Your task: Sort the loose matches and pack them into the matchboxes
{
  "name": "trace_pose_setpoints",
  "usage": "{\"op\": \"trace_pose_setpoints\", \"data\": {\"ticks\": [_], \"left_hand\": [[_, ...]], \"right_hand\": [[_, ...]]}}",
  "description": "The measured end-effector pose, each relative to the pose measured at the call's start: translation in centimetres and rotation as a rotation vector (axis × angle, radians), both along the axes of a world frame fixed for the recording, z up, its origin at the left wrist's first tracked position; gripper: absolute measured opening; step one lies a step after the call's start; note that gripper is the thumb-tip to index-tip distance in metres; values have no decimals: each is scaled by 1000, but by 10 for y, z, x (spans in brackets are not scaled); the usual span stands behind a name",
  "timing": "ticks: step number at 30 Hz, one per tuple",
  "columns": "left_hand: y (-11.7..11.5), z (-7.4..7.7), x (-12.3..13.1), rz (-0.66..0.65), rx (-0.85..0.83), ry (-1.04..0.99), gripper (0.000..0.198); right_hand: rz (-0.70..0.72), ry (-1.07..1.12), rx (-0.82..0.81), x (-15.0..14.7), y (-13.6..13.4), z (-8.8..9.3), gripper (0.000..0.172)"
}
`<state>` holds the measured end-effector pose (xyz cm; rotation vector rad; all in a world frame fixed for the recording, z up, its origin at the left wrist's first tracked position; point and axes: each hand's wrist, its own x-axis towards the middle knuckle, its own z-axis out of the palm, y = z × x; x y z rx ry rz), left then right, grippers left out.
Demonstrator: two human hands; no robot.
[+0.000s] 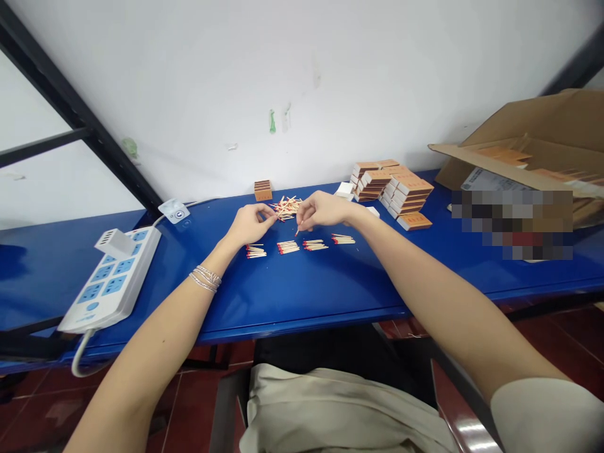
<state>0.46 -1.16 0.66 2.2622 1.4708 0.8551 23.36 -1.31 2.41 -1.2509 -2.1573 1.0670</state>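
A loose heap of red-tipped matches (pixel 285 206) lies on the blue table between my two hands. My right hand (pixel 323 209) pinches a single match (pixel 297 231), its red head pointing down, just in front of the heap. At the heap's left edge, the fingertips of my left hand (pixel 253 223) are drawn together; whether a match is between them is too small to make out. Nearer to me lie separate bundles of matches in a row: one at the left (pixel 256 251), two in the middle (pixel 288 247) and one at the right (pixel 343 239).
Stacked matchboxes (pixel 394 185) stand at the back right, and a small stack (pixel 263 190) sits against the wall. An open cardboard carton (pixel 528 135) occupies the far right. A white power strip (pixel 117 277) with its cable lies at the left.
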Motion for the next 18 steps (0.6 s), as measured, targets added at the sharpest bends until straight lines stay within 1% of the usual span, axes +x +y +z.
{"op": "trace_pose_setpoints", "data": {"ticks": [2, 5, 7, 9, 11, 13, 15, 18], "left_hand": [[3, 0, -3, 19, 9, 9, 17], [6, -1, -5, 46, 6, 32, 15], [7, -1, -6, 52, -9, 40, 14], [7, -1, -7, 47, -20, 42, 13], [8, -2, -8, 37, -21, 46, 12], [10, -3, -8, 22, -20, 62, 12], [11, -4, -8, 2, -19, 82, 14], [13, -5, -7, -25, -29, 113, 17]], "right_hand": [[-2, -50, -39, 6, 3, 0, 8], [0, -213, 14, 13, 5, 1, 7], [27, -287, 55, 16, 6, 3, 7], [71, -329, 58, 17, 5, 5, 7], [119, -349, 25, 17, 3, 7, 9], [125, -326, 2, 16, 2, 9, 12], [74, -274, 37, 13, 3, 7, 13], [-63, -253, 221, 2, 6, -2, 17]]}}
